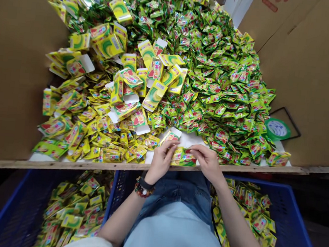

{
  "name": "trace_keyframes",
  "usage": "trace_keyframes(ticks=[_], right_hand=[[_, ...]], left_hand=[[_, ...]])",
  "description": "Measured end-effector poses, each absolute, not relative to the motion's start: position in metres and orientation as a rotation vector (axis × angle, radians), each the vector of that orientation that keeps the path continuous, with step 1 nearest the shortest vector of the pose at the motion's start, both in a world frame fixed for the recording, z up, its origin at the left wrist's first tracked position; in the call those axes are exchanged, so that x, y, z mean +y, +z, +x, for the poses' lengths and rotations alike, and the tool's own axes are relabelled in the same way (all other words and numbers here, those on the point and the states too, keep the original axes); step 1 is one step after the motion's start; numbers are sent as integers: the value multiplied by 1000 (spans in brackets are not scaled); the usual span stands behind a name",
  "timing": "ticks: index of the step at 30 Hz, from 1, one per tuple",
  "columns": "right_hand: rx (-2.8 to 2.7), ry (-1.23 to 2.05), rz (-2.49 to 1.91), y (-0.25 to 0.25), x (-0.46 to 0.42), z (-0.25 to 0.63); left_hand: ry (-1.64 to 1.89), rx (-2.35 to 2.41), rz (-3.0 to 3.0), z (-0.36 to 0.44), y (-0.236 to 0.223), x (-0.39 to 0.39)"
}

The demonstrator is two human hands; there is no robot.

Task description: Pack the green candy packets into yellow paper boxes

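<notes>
At the front edge of the table, my left hand [162, 160] has its thumb and fingers closed on the left end of a small yellow sachet [176, 156]. My right hand [207, 163] pinches the upper right part of a green sachet [188, 158], which lies side by side with the yellow one. Whether the two sachets are joined or only touching, I cannot tell. Just behind my left fingers lies a small yellow-green carton [171, 136] with a white flap open.
Green sachets [215, 74] heap across the back and right, yellow sachets [113, 138] at front left. Loose cartons [155, 95] lie between them. Cardboard walls [311, 75] flank the table; green tape [277, 129] lies at right. Blue crates [294, 221] of filled-looking cartons stand below.
</notes>
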State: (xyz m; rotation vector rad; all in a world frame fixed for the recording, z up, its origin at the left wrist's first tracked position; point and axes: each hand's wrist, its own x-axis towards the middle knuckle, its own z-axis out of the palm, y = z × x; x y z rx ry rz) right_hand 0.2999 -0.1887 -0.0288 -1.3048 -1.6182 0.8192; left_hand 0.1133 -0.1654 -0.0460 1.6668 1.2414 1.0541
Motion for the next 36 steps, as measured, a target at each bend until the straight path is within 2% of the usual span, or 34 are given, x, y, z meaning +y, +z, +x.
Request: trace_keyframes(ticks=[6,10,12,15,18,21,25,29,34,36], right_hand=[[-1486,935,-1356,-27,-188,284],[-1254,1317,-1309,-32,-196,284],[-1184,1381,-1251,-33,-200,286],[-1001,1223,-1313,-37,-204,292],[-864,1136,-1355,-42,-206,297],[-839,1061,-1336,-42,-205,296],[-886,881,-1297,-37,-200,292],[-1039,852,-1318,-36,-194,295],[-1399,889,-1400,-31,-193,304],[-1548,780,-1488,-22,-196,305]], left_hand=[[1046,1116,1687,123,-45,-184],[1051,1110,1768,122,-48,-193],[1031,1170,1920,121,-48,-190],[899,1534,2166,118,-50,-171],[578,1893,2271,114,-53,-151],[393,1880,2356,113,-54,-147],[591,1638,2408,116,-51,-163],[761,1485,2346,117,-52,-179],[750,1505,2391,116,-58,-187],[749,1497,2395,118,-62,-191]])
